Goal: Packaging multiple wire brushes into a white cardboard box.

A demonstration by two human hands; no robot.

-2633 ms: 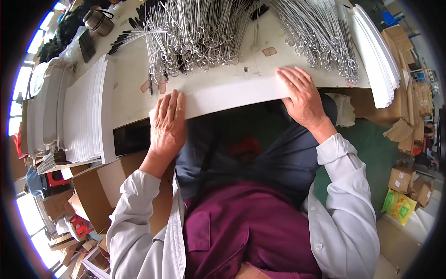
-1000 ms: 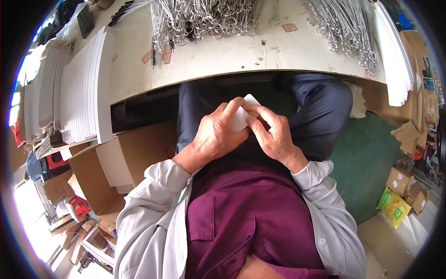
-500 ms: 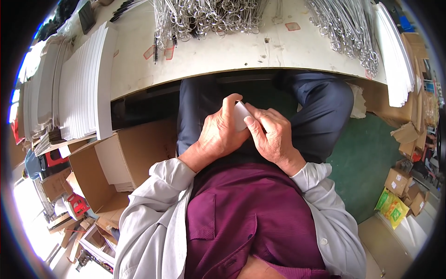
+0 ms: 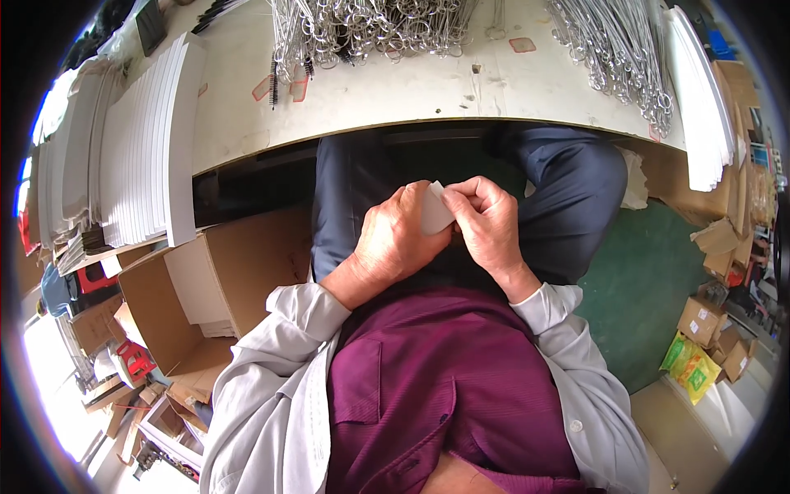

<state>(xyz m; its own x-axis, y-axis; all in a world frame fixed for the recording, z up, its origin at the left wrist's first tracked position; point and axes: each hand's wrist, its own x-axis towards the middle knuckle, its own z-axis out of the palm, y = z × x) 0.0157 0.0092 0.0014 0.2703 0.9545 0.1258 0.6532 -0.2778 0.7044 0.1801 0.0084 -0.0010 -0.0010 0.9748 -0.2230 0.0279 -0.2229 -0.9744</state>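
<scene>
Above my lap, between both hands, is a white cardboard box (image 4: 435, 214), seen nearly end-on, so its full length does not show. My left hand (image 4: 393, 235) is wrapped round its left side, with the thumb along the edge. At the upper right corner, my right hand (image 4: 492, 229) pinches the box's edge or flap between thumb and bent forefinger. The rest of the box is hidden behind the fingers.
A white table (image 4: 378, 97) spans the far side, bearing a heap of wire-handled brushes (image 4: 370, 29) with looped ends and another bundle (image 4: 617, 58). White flat boxes (image 4: 144, 148) stand at left, more white boxes (image 4: 704, 107) at right. An open brown carton (image 4: 177, 288) stands lower left.
My right thumb has shifted from the box's face to its upper corner, its fingers now curled into a pinch. My left forefinger has come down from its raised bend, and the box has tilted.
</scene>
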